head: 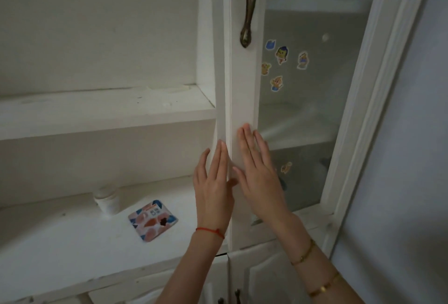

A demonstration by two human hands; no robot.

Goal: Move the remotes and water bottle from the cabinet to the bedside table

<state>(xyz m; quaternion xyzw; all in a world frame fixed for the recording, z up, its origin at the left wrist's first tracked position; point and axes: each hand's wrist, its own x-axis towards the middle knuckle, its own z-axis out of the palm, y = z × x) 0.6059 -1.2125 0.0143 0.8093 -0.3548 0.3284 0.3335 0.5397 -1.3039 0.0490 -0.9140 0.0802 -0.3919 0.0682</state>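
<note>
I can read no words, numbers or brand names anywhere in front of me. The small patterned packet (152, 221) lying on the lower shelf (60, 233) carries a white label patch with tiny marks, too small and blurred to make out. The cartoon stickers (281, 54) on the glass door (312, 80) are figures only, with no lettering I can tell. The white jar (107, 200) shows no legible print.

Jar (106, 200) left of packet (152, 221), both on btm shelf (60, 243).
</note>
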